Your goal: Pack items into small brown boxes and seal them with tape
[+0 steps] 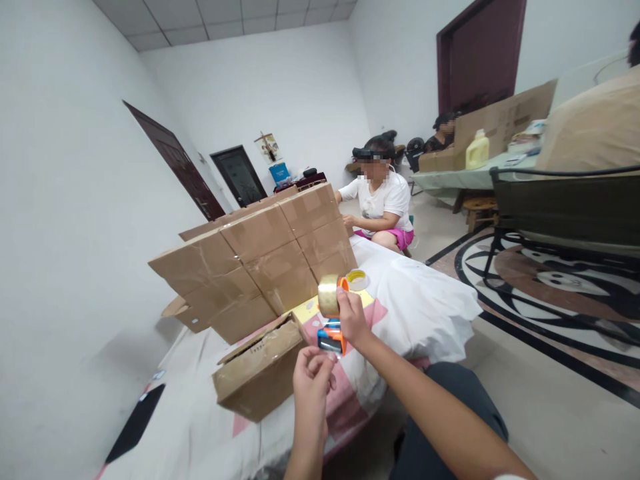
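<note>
My right hand [351, 315] is closed around a tape dispenser [343, 335] with orange and blue parts, which carries a thick roll of clear yellowish packing tape [329, 297]. Just below the dispenser's front end, my left hand [313, 377] has its thumb and fingers pinched together. A glint of clear film shows at those fingertips, apparently the tape's loose end. Left of both hands lies a small cardboard box [263, 367], with a gap along its upper edge. Behind it stands a stack of brown cardboard boxes [265, 253] with tape across their faces.
Another roll of tape [357, 279] lies on the white and pink cloth [415, 293] covering the work surface. A dark flat object [136, 423] is at the left edge. Across the stack sits a person [383, 197] in a white shirt. A dark-framed folding bed [570, 207] stands right.
</note>
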`<action>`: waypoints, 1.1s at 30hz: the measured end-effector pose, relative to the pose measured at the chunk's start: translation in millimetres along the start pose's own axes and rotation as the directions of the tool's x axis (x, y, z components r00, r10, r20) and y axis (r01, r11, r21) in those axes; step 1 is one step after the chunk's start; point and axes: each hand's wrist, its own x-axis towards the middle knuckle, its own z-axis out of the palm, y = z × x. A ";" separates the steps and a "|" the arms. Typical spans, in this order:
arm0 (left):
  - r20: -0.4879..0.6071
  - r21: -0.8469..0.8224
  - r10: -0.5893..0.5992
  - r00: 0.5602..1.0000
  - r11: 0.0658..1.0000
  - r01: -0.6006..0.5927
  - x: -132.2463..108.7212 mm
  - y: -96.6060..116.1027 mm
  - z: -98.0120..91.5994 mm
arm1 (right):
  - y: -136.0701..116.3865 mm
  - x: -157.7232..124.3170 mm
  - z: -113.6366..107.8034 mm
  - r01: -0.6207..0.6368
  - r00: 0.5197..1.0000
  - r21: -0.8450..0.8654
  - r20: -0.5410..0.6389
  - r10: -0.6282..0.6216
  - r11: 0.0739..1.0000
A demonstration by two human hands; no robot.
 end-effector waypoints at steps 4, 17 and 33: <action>-0.015 -0.066 -0.058 0.998 0.996 0.057 -1.0 -1.5 -0.1 | 1.1 0.8 -0.4 0.028 1.000 -0.012 0.010 -0.028 1.000; -0.087 -0.262 -0.127 0.988 0.960 0.100 -6.0 -1.8 3.1 | 3.8 -0.2 1.7 0.045 0.999 -0.042 0.030 -0.043 0.998; -0.005 -0.067 -0.142 0.990 0.988 0.141 -3.2 -2.6 -6.9 | 5.5 1.3 1.4 0.140 0.989 -0.080 0.069 -0.135 0.987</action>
